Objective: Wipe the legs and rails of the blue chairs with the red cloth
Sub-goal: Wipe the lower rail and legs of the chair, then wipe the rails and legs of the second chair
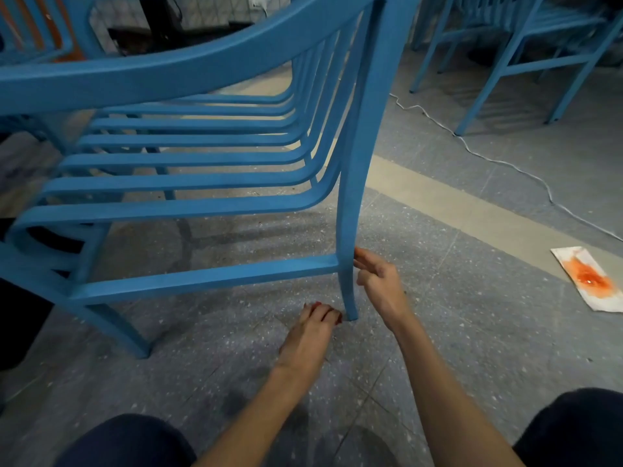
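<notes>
A blue slatted chair (188, 210) stands close in front of me, its near right leg (350, 203) running down to the floor. My right hand (381, 284) is beside that leg at the height of the lower side rail (209, 279), with thumb and fingertips pinched on the leg's edge. My left hand (310, 335) lies palm down on the floor, fingertips touching the foot of the same leg. Small red spots show at those fingertips; whether they are cloth or nails I cannot tell. A white cloth stained orange-red (588, 279) lies on the floor to the right, apart from both hands.
More blue chairs (526, 59) stand at the back right and at the far left. A white cable (488, 160) snakes across the speckled grey floor. My knees in dark trousers (573, 429) frame the bottom edge. A pale stripe crosses the floor tiles.
</notes>
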Demonstrator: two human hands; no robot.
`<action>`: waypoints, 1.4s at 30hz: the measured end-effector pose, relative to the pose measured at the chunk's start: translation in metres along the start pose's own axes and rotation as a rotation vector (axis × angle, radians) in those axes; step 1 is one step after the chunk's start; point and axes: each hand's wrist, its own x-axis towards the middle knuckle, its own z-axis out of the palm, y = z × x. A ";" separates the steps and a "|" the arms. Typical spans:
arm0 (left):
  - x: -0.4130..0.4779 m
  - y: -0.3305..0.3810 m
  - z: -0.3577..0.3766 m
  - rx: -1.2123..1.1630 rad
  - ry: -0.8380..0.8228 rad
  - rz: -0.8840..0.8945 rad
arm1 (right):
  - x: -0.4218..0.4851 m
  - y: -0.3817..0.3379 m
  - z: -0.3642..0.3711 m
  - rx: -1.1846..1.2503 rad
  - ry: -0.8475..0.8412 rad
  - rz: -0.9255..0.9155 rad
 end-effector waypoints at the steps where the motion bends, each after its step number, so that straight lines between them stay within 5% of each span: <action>1: -0.002 -0.004 0.005 -0.105 0.010 -0.068 | -0.001 0.000 0.000 0.008 0.004 0.003; 12: 0.016 -0.012 -0.034 -0.809 0.083 -0.683 | 0.001 -0.023 -0.008 -0.077 0.057 0.061; 17: 0.007 0.025 -0.098 -1.141 0.127 -0.840 | -0.010 -0.071 -0.018 -0.388 -0.174 0.338; 22: -0.010 0.060 -0.173 -1.298 0.156 -0.958 | -0.042 -0.137 -0.013 -0.279 -0.311 0.618; 28: -0.063 0.101 -0.291 -1.453 0.189 -1.122 | -0.080 -0.253 -0.013 -0.209 -0.473 0.706; 36: -0.111 0.160 -0.454 -1.592 0.411 -1.044 | -0.097 -0.435 -0.030 -0.078 -0.708 0.704; 42: -0.072 0.186 -0.557 -1.683 0.585 -0.825 | -0.058 -0.555 -0.044 0.055 -0.684 0.551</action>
